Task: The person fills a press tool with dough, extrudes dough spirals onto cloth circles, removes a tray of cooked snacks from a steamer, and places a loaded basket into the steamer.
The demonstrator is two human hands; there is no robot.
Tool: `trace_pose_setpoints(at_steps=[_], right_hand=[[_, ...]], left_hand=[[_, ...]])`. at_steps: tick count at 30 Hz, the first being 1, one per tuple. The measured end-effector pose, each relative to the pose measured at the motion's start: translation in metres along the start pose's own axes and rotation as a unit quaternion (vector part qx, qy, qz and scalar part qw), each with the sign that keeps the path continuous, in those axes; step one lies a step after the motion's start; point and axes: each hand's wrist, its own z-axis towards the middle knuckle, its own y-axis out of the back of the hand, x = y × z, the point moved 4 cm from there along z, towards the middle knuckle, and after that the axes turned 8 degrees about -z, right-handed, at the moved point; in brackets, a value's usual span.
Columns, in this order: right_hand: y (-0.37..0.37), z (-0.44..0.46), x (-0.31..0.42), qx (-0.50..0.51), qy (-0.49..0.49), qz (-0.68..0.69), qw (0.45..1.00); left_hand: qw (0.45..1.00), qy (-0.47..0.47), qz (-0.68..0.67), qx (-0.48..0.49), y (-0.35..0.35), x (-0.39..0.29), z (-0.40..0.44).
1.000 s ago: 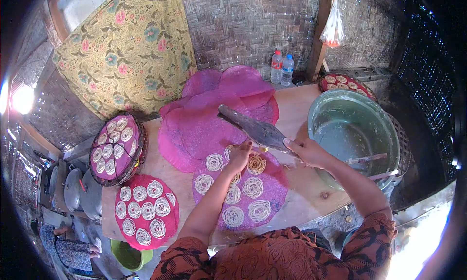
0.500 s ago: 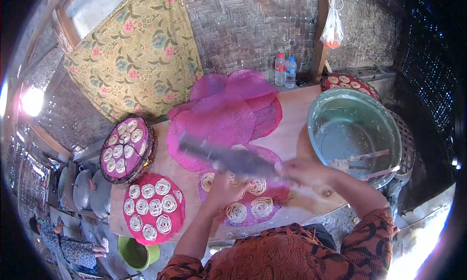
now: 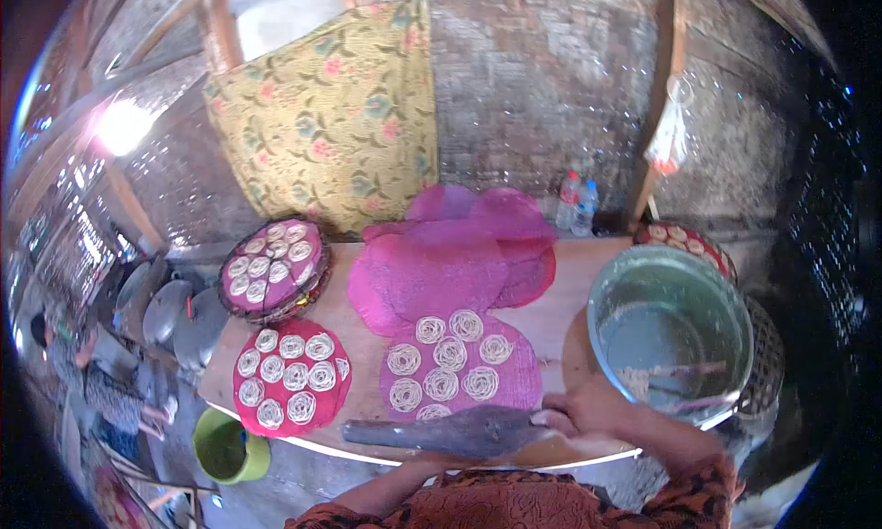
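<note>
My right hand (image 3: 577, 413) is closed round the right end of a long dark tool (image 3: 459, 431), which lies level across the near table edge. The tool's handle points left. My left forearm reaches under the tool, and its hand is hidden behind it. Beyond the tool is a purple round sheet (image 3: 514, 387) bearing several pale noodle coils (image 3: 441, 384), the nearest one partly covered. Left of it, a red round sheet (image 3: 299, 345) carries more coils. Overlapping plain purple sheets (image 3: 441, 263) lie at the back.
A large green basin (image 3: 602, 336) with sticks in it stands at the right. Tied round trays (image 3: 323, 286) sit at the back left, near two bottles (image 3: 585, 208) by the wall. A green bucket (image 3: 257, 460) and a person (image 3: 110, 396) are at the lower left.
The view has tilted up. The tool has come down toward me, from over the coils to the near table edge. My left hand has gone from the purple sheet to behind the tool.
</note>
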Motion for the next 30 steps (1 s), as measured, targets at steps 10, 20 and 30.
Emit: trace_pose_setpoints(at_steps=[10,20,30], right_hand=[[-0.069,-0.04,-0.009,-0.063,-0.049,0.165,0.983],[-0.08,-0.055,-0.003,-0.092,-0.09,0.203,0.971],[-0.06,-0.094,-0.01,-0.085,-0.163,0.112,0.977]], left_hand=[[0.999,0.015,-0.028,-0.034,-0.04,0.009,-0.02],[0.998,0.03,-0.01,-0.055,-0.05,-0.001,-0.021],[1.0,0.019,-0.017,-0.015,-0.059,-0.002,0.013]])
